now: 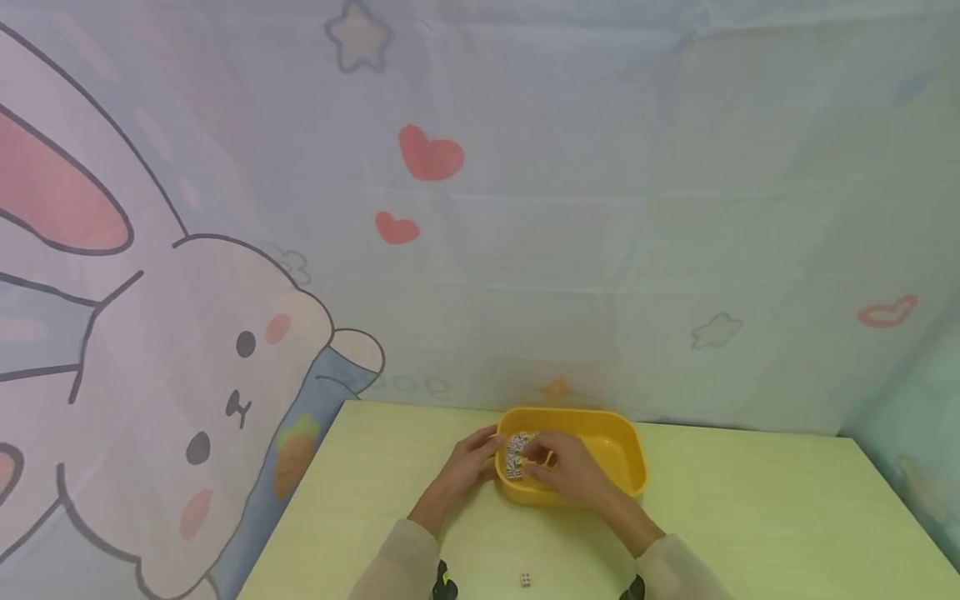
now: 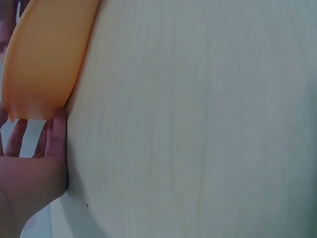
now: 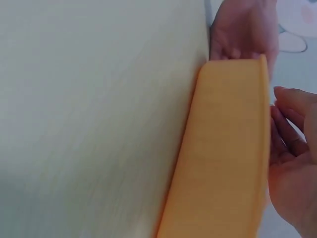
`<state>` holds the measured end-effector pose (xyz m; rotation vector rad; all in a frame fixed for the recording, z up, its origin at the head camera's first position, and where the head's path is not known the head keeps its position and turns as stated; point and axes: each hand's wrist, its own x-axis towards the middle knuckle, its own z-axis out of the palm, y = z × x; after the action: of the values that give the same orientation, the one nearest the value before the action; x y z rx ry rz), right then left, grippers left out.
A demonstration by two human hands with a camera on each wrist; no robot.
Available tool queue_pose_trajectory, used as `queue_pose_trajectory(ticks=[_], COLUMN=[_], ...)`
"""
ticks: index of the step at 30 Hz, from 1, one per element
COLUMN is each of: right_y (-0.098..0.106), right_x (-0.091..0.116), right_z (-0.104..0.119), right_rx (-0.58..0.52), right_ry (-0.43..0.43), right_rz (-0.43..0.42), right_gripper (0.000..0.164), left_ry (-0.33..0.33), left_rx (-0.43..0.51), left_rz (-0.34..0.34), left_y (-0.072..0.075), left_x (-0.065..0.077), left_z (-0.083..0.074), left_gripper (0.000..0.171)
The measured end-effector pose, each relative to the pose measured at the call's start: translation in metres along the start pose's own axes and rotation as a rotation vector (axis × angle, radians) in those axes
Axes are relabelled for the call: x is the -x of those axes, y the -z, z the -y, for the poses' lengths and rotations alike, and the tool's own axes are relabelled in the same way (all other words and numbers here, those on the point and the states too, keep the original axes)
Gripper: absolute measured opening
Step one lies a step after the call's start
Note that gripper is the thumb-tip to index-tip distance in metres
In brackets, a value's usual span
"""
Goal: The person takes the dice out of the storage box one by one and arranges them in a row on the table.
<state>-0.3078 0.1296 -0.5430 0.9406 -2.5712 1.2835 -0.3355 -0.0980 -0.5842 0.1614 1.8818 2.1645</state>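
A yellow plastic basin (image 1: 618, 462) stands on the table, and white dice with dark pips (image 1: 514, 458) are grouped inside at its left end. My left hand (image 1: 468, 467) grips that end, its fingers against the outer wall and fingertips at the rim. In the left wrist view the left hand (image 2: 34, 173) touches the end wall of the basin (image 2: 47, 59). My right hand (image 1: 566, 468) reaches over the near rim, bent fingers and thumb apart at the dice. The basin wall (image 3: 218, 148) partly hides the right hand (image 3: 297, 148) in the right wrist view; I see nothing between its fingers.
One loose die (image 1: 526, 579) lies on the pale wooden table (image 1: 750, 508) near its front edge, between the forearms. Behind the table hangs a cloth (image 1: 562, 208) printed with a rabbit, hearts and stars. The basin stands close to that cloth.
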Motion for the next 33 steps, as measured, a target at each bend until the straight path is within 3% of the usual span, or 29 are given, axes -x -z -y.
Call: queue_pose_trajectory(ticks=[9, 18, 33], right_y=[-0.013, -0.020, -0.019], right_x=[-0.018, -0.020, -0.021], right_z=[-0.020, -0.028, -0.027], right_rx=[0.017, 0.066, 0.051], right_ry=[-0.018, -0.013, -0.085], right_rz=[0.121, 0.116, 0.147], right_gripper=[0.011, 0.011, 0.011], left_ry=[-0.013, -0.010, -0.010], left_rx=[-0.007, 0.004, -0.008], left_rz=[0.002, -0.012, -0.006], left_y=[-0.001, -0.002, 0.001], left_x=[-0.001, 0.000, -0.003], left_z=[0.000, 0.000, 0.004], left_gripper=[0.059, 0.057, 0.058])
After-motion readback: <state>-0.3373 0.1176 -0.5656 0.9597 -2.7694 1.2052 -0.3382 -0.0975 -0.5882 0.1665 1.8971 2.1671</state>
